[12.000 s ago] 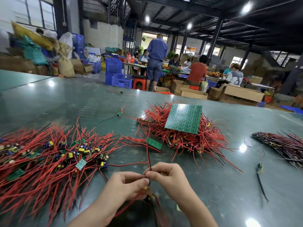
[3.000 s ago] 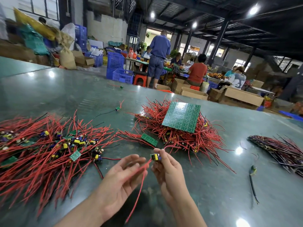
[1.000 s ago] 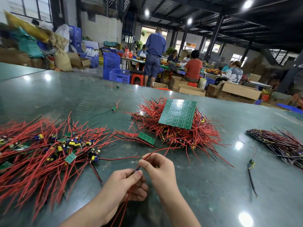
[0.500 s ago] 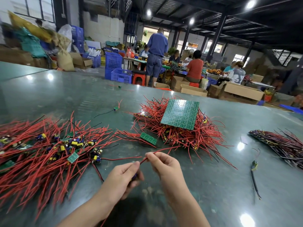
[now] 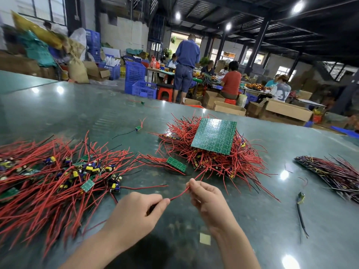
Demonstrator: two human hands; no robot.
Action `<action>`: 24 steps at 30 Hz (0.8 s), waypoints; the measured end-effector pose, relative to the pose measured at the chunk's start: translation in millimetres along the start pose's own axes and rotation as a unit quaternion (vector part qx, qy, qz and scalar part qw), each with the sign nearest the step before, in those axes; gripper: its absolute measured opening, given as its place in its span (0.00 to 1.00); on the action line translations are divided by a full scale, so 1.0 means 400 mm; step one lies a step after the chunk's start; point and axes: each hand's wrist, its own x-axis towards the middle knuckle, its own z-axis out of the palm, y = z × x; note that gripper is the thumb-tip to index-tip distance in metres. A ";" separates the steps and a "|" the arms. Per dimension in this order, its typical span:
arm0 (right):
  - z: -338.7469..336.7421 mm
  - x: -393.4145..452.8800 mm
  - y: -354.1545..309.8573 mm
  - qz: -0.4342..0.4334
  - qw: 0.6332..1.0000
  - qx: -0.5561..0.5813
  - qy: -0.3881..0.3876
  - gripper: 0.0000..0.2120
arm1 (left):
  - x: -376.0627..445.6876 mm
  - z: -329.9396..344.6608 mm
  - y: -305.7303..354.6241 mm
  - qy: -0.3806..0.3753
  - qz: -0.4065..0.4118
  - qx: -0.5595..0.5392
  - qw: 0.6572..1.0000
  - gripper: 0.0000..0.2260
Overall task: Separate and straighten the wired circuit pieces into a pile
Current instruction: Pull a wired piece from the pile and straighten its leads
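Note:
My left hand and my right hand are low in the middle of the view, above the green table. Both pinch one red wire that runs stretched between them and on up past my right fingers. The circuit piece at its end is hidden inside my left hand. A wide spread of red-wired circuit pieces lies to the left. A tangled heap of wired pieces sits in the middle, with a large green circuit board on top.
A small green board lies between the two red piles. A darker bundle of wired pieces lies at the right. Single stray pieces lie at the right and beyond the piles. Several people work at tables behind.
My hands have drawn apart a little along the red wire, which now runs straighter between them. The piles have not moved.

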 end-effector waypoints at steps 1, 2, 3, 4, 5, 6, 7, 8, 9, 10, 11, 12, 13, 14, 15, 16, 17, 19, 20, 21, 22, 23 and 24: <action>-0.003 0.001 -0.001 0.005 1.000 0.005 -0.008 0.14 | 0.001 -0.007 -0.002 0.003 0.009 0.019 1.000 0.21; -0.008 0.003 -0.001 0.010 1.000 0.015 -0.004 0.14 | 0.003 -0.015 -0.005 0.006 0.018 0.032 0.999 0.20; -0.012 0.005 -0.001 0.016 1.000 0.024 0.010 0.14 | 0.004 -0.023 -0.009 0.012 0.029 0.047 0.998 0.20; -0.014 0.008 -0.001 0.021 0.999 0.027 0.024 0.13 | 0.006 -0.029 -0.014 0.020 0.042 0.062 0.997 0.19; -0.015 0.009 -0.002 0.026 0.999 0.028 0.028 0.12 | 0.008 -0.034 -0.019 0.023 0.052 0.074 0.996 0.18; -0.014 0.010 -0.004 0.029 0.999 0.030 0.023 0.11 | 0.009 -0.036 -0.022 0.021 0.059 0.083 0.995 0.18; -0.013 0.010 -0.006 0.031 0.999 0.034 0.016 0.11 | 0.011 -0.037 -0.027 0.018 0.063 0.088 0.994 0.17; -0.013 0.010 -0.007 0.031 0.999 0.036 0.014 0.11 | 0.012 -0.036 -0.031 0.018 0.067 0.092 0.993 0.17; -0.016 0.011 -0.008 0.031 0.999 0.036 0.018 0.11 | 0.012 -0.036 -0.036 0.020 0.071 0.096 0.993 0.17; -0.021 0.012 -0.007 0.028 0.998 0.041 0.026 0.11 | 0.012 -0.035 -0.040 0.023 0.074 0.098 0.992 0.18; -0.026 0.013 -0.007 0.025 0.998 0.050 0.034 0.11 | 0.012 -0.036 -0.043 0.023 0.074 0.098 0.992 0.19; -0.031 0.014 -0.006 0.025 0.997 0.056 0.039 0.11 | 0.013 -0.038 -0.047 0.022 0.072 0.096 0.993 0.19; -0.032 0.015 -0.004 0.029 0.997 0.061 0.040 0.11 | 0.014 -0.040 -0.052 0.018 0.069 0.094 0.993 0.20; -0.030 0.015 -0.001 0.037 0.996 0.073 0.037 0.10 | 0.015 -0.041 -0.056 0.014 0.065 0.093 0.993 0.21; -0.028 0.016 0.002 0.049 0.994 0.097 0.032 0.09 | 0.016 -0.043 -0.057 0.010 0.063 0.091 0.994 0.21; -0.025 0.017 0.006 0.060 0.990 0.124 0.025 0.09 | 0.016 -0.046 -0.055 0.004 0.063 0.087 0.994 0.22; -0.022 0.018 0.008 0.063 0.987 0.144 0.017 0.08 | 0.015 -0.050 -0.053 -0.004 0.064 0.082 0.995 0.21; -0.019 0.019 0.010 0.042 0.987 0.152 0.006 0.08 | 0.012 -0.061 -0.046 -0.012 0.065 0.073 0.995 0.18; -0.018 0.020 0.010 0.029 0.988 0.151 0.006 0.09 | 0.012 -0.070 -0.041 0.002 0.060 0.072 0.996 0.15; -0.018 0.021 0.012 0.023 0.988 0.154 0.008 0.12 | 0.012 -0.079 -0.037 0.032 0.046 0.079 0.995 0.12; -0.019 0.021 0.013 0.024 0.987 0.161 0.014 0.16 | 0.015 -0.089 -0.035 0.077 0.024 0.095 0.992 0.12; -0.020 0.022 0.014 0.034 0.985 0.170 0.023 0.20 | 0.018 -0.102 -0.034 0.132 -0.006 0.122 0.984 0.15; -0.021 0.023 0.015 0.047 0.982 0.178 0.034 0.21 | 0.024 -0.121 -0.035 0.189 -0.041 0.155 0.969 0.18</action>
